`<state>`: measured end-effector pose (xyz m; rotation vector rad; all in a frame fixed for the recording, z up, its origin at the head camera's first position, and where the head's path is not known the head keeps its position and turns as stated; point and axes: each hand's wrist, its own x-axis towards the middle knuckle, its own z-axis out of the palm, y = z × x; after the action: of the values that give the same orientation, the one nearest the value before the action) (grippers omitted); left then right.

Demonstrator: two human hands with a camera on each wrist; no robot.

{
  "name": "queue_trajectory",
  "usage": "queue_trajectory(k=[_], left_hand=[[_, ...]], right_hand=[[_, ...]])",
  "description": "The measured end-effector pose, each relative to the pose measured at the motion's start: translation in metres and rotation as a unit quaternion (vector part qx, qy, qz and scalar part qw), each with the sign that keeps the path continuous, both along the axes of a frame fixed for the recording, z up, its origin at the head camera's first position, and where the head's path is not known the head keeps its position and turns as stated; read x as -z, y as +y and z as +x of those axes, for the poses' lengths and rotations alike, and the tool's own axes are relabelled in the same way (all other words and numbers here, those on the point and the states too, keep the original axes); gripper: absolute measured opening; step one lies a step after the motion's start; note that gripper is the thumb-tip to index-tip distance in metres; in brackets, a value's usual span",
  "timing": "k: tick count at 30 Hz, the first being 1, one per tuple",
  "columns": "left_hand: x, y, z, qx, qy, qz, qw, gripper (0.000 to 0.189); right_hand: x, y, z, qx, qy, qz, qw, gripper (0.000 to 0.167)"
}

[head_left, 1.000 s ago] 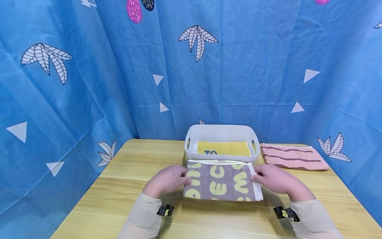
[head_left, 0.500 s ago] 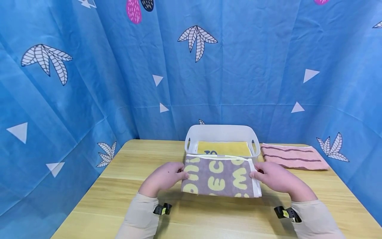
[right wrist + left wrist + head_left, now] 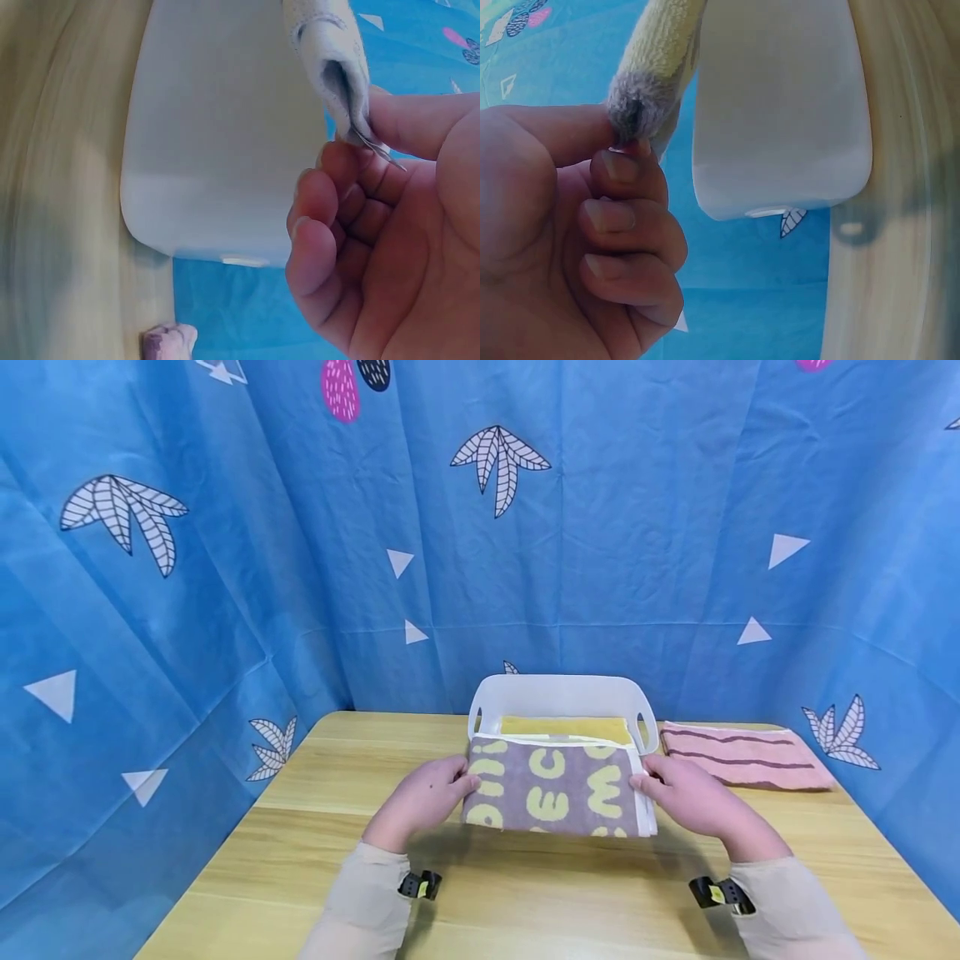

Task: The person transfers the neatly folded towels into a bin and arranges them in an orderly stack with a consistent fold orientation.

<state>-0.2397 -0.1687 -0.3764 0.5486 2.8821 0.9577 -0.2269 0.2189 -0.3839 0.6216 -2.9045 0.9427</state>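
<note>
Across the whole back, a blue curtain [image 3: 645, 552] fills the view, its white leaves and triangles hanging over a wooden table [image 3: 300, 843]. At the table's far side sits a white basket [image 3: 566, 695], long axis running left to right. And right before it, up off the tabletop, is the purple towel [image 3: 577, 777], folded, yellow-lettered, lying directly between the two hands! Its long axis runs left to right too, square with the basket, its far edge covering the front wall in the head view; whether they touch, I can't tell. Off to the right lies a folded pink striped towel [image 3: 746, 756], nearer the right hand. Inside the basket, a strip of yellow cloth [image 3: 562, 727] shows. Now the grip: the left hand [image 3: 423, 793] pinches the left end between thumb and forefinger, other fingers curled; the right hand [image 3: 686, 793] pinches the right end likewise. Neither looks closer to the basket: it lies straight ahead of both.
</note>
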Motion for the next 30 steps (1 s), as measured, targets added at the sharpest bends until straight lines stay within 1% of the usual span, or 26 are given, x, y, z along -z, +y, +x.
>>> queue_trajectory(k=[3,6,11,16,19,26,30], left_hand=[[-0.001,0.001,-0.004,0.004,0.007,-0.011,0.9999,0.021],[-0.004,0.002,-0.009,0.011,0.016,-0.024,0.9995,0.021],[-0.011,0.003,-0.017,0.017,0.02,-0.032,0.9992,0.02],[-0.019,0.005,-0.028,0.022,0.021,-0.041,0.9987,0.024],[-0.023,0.005,-0.034,0.024,0.019,-0.045,0.9985,0.026],[-0.03,0.006,-0.05,0.033,0.012,-0.05,0.9981,0.03],[-0.037,0.008,-0.058,0.035,0.009,-0.047,0.9983,0.031]], right_hand=[[-0.005,0.0,-0.002,0.01,0.007,0.005,0.9999,0.02],[-0.01,0.0,-0.005,0.009,0.016,0.011,0.9998,0.022],[-0.019,0.003,-0.01,0.009,0.025,0.017,0.9995,0.021],[-0.028,0.003,-0.017,0.01,0.034,0.02,0.9992,0.019],[-0.031,0.005,-0.024,0.005,0.025,0.017,0.9995,0.019],[-0.038,0.008,-0.038,0.012,-0.03,-0.003,0.9995,0.024],[-0.043,0.009,-0.045,0.021,-0.022,0.007,0.9995,0.027]])
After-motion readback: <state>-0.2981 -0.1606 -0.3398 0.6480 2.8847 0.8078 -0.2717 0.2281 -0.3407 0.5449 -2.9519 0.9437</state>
